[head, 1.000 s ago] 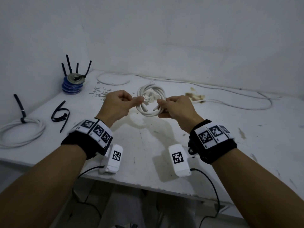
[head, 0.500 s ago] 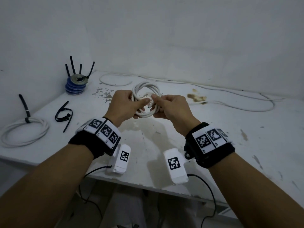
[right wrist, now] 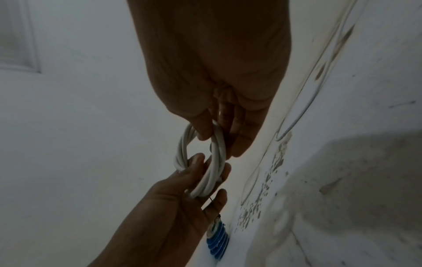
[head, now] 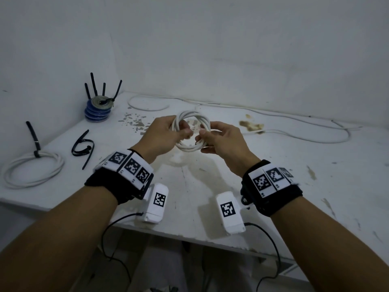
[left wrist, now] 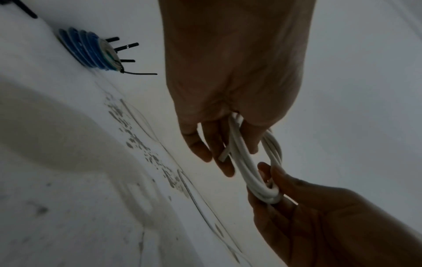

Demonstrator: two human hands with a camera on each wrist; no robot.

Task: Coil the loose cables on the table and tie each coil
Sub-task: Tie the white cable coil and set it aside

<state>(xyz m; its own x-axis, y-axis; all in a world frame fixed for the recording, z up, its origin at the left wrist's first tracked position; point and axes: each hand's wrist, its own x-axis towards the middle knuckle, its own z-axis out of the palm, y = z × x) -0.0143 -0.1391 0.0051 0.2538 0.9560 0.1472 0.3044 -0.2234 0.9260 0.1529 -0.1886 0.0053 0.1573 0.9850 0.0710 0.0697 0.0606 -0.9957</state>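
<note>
A small white cable coil (head: 190, 146) hangs above the table (head: 210, 182), held between both hands. My left hand (head: 179, 131) grips its left side, fingers and thumb curled round the strands. My right hand (head: 203, 142) pinches the lower right side. In the left wrist view the left hand (left wrist: 229, 153) holds the coil (left wrist: 242, 162), and a short cable end sticks out by the fingers. The right wrist view shows the right hand (right wrist: 220, 144) pinching the coil (right wrist: 214, 173) from above.
A tied white coil (head: 31, 171) lies at the table's left edge, with loose black ties (head: 83, 147) beside it. A stack of blue coils (head: 99, 112) stands in the back left corner. A long loose white cable (head: 294, 138) runs along the back and right.
Both hands moved from pinching the cable ends to holding the coil's sides. The coil sits slightly further from me.
</note>
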